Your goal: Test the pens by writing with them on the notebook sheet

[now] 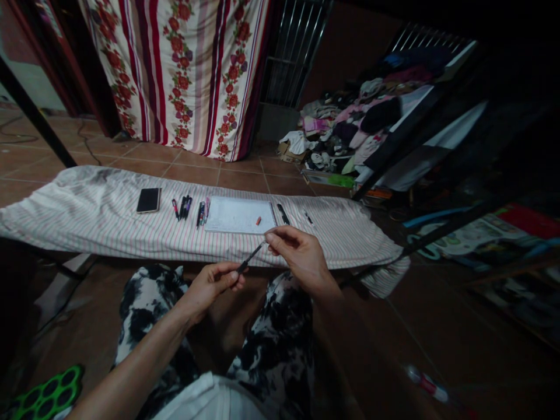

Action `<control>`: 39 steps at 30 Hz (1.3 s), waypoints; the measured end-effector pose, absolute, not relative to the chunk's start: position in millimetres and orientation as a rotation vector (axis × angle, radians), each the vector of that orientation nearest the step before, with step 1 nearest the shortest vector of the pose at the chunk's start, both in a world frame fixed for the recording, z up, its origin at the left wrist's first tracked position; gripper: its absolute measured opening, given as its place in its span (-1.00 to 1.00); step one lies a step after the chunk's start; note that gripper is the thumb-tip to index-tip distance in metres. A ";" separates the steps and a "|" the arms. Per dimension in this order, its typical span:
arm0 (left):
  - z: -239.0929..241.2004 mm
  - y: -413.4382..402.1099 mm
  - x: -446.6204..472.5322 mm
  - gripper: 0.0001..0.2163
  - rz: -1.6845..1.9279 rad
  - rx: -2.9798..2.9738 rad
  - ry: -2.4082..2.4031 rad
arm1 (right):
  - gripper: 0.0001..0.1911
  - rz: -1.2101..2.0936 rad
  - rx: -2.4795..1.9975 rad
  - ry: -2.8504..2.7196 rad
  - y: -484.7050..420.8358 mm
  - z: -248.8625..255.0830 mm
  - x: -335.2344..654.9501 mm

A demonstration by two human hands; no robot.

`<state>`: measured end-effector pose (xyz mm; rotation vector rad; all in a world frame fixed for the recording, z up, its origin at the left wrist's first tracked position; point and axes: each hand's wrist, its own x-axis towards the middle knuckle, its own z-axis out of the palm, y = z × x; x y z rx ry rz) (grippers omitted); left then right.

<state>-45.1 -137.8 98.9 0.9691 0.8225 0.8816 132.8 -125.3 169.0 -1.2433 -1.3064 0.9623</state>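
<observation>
Above my lap, my left hand [221, 278] is closed around the dark lower end of a slim pen [252, 255]. The pen slants up to the right, where the fingertips of my right hand [297, 251] pinch its pale, thin end. Whether that end is a refill or the pen's tip is too small to make out. Just beyond my hands, a spiral notebook [236, 213] lies open on the striped cloth [175, 242], with a small orange-red piece [258, 220] on its page. A black pen [283, 214] rests right of the notebook, and small pen parts [308, 217] lie farther right.
Several pens [186, 207] and more slim pens [201, 214] are grouped left of the notebook. A dark-screened phone [149, 200] lies farther left. Black poles frame both ends of the cloth-covered surface. Behind are a flowered curtain [201, 76] and a heap of clothes [350, 122].
</observation>
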 end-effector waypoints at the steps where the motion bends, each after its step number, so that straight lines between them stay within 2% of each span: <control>1: 99.2 -137.8 -45.1 -0.74 0.879 0.968 0.828 | -0.74 0.952 -1.249 -1.300 -125.5 170.3 133.3; 26: 85.8 -131.2 -45.7 -0.71 0.900 0.942 0.876 | -0.71 0.955 -1.181 -0.849 -112.8 152.1 150.6; 32: 78.6 -123.0 -45.6 -0.70 0.892 0.942 0.889 | -0.68 1.038 -1.167 -0.679 -102.0 134.1 155.3; 39: 68.5 -102.6 -47.4 -0.72 0.892 0.897 0.959 | -0.75 1.176 -1.129 -0.513 -80.4 98.1 158.5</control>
